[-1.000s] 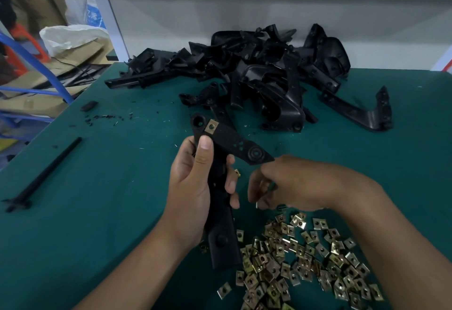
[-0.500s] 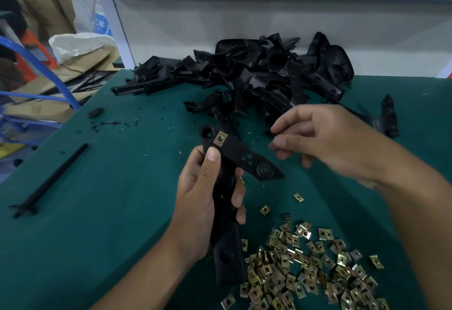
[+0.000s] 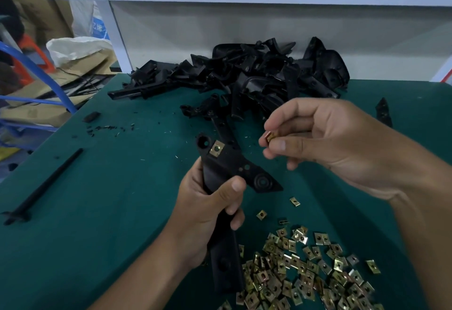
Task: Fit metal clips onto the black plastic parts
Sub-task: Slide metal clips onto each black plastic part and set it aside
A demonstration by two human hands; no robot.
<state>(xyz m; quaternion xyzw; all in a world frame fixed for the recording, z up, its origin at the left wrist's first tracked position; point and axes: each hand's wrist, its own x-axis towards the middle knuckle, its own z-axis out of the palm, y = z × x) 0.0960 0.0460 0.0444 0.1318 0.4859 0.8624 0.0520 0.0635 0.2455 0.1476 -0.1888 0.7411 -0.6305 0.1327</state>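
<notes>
One metal clip (image 3: 270, 136) sat pinched between my right hand's (image 3: 335, 143) thumb and fingertips, held up right of centre in the frame. A second earlier that hand had been down at the loose clips (image 3: 305, 273) in the lower right, and half a second earlier it was lifting away; now it had turned the clip toward the black plastic part (image 3: 234, 170). My left hand (image 3: 208, 214) had shifted too: its thumb, which had lain up along the part, now wrapped across the middle of it, fingers curled round the stem. One fitted clip (image 3: 216, 148) already showed near the part's top hole, so I judged this second one meant for another seat on the same piece. Nothing lay between clip and part. Beyond them, at upper centre, stood the heap of black parts (image 3: 256, 75); a black rod (image 3: 46, 182) lay at the left on the green table (image 3: 97, 212).
</notes>
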